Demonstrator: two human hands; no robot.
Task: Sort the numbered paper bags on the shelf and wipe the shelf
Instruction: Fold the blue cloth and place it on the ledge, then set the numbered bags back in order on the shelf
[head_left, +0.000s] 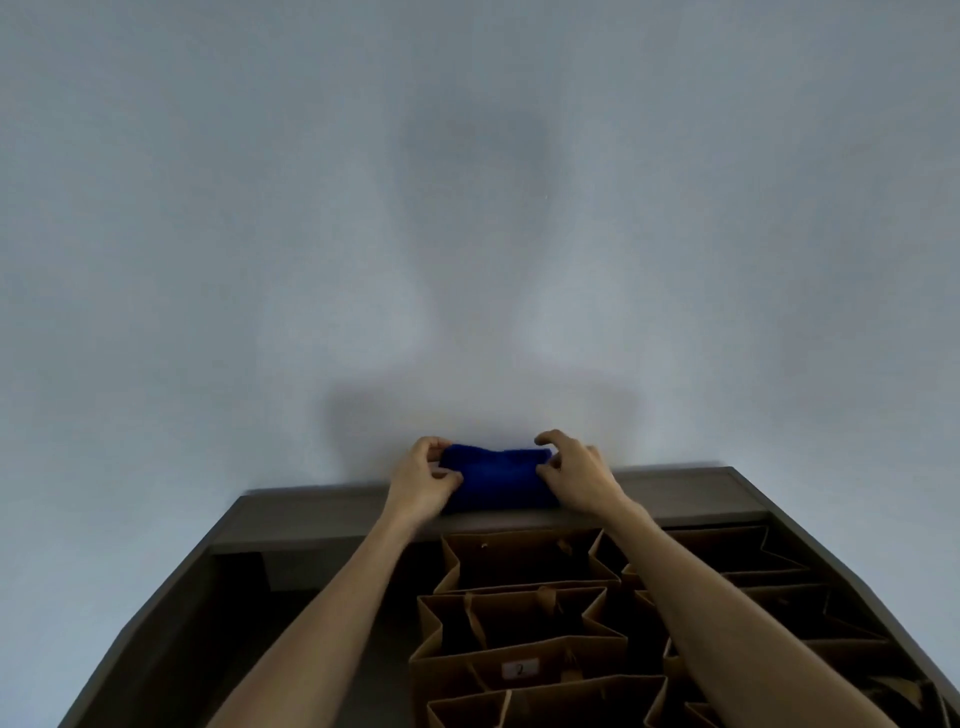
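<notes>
Only 1 camera looks on, worn on my head, wide-angle, facing forward and slightly down. It sits close above the shelf (691, 501), whose top edge crosses the lower third of the view. The pale wall (208, 234) ahead fills most of the view. My forearms reach in from the bottom edge.

Left grip (423, 475); right grip (576, 467); both clenched

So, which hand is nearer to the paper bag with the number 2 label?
Left, though only slightly, as far as one view shows. The left hand grips the blue cloth almost above the numbered bag; the right hand grips its other end.
</notes>
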